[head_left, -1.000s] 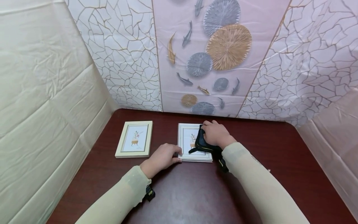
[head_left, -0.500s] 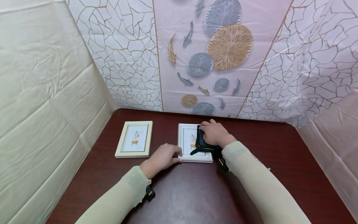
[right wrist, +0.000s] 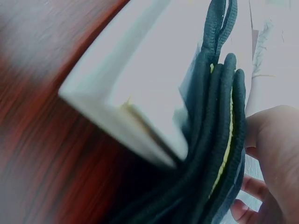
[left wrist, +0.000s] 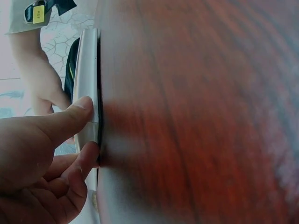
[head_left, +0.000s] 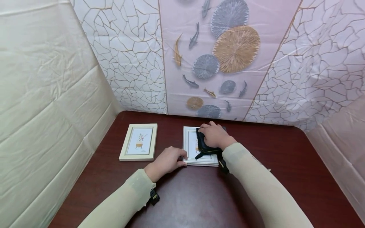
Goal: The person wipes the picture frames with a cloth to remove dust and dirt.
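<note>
A white picture frame (head_left: pixel 201 162) with a potted-plant print lies flat on the dark red table. At its near left corner my left hand (head_left: pixel 167 159) holds the edge, thumb at the near side (left wrist: pixel 88 70) and fingers beside it. Over the right half of the glass, my right hand (head_left: pixel 214 136) grips a folded black cloth (head_left: pixel 202 146) with yellow edging and a loop. The cloth hides part of the print. In the right wrist view the folded layers of the cloth (right wrist: pixel 219 126) stand along the frame's corner (right wrist: pixel 126 93), with thumb and fingers of my right hand (right wrist: pixel 278 149) behind them.
To the left, a cream picture frame (head_left: pixel 138 141) with a similar print lies flat on the table (head_left: pixel 188 196). Patterned cloth walls (head_left: pixel 137 63) rise behind the table and at both sides. A small pale speck (head_left: pixel 269 170) lies right of my right forearm.
My right hand has slid the black cloth leftward over the white frame, covering more of the print. My left hand keeps its hold on the corner. The head view has shifted slightly.
</note>
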Tool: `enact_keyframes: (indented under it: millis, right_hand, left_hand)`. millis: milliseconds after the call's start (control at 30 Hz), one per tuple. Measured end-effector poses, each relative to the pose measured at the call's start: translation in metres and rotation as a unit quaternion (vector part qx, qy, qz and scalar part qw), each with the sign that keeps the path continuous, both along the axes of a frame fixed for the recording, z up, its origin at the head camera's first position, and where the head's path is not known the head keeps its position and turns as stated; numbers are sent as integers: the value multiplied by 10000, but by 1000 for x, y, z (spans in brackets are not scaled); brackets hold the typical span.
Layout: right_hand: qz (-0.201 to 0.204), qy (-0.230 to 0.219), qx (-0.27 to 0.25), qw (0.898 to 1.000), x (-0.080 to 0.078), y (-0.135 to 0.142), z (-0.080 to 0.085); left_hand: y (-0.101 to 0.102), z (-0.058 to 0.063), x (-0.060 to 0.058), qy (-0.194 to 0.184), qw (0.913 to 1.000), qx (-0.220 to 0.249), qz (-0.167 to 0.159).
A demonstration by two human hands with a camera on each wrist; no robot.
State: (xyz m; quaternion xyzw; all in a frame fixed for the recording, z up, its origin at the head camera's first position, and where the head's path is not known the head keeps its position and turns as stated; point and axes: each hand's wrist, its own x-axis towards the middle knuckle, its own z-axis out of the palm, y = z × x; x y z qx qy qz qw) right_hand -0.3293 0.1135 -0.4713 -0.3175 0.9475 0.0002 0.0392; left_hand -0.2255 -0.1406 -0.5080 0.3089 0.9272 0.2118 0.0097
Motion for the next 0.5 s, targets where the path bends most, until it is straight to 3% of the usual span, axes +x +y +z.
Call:
enact_keyframes:
  millis: [500]
  right_hand:
    - [-9,-178,-96,9998,-2,-30,-1]
  left_hand:
    - [-1,-2,-2,58,10000,19,-28]
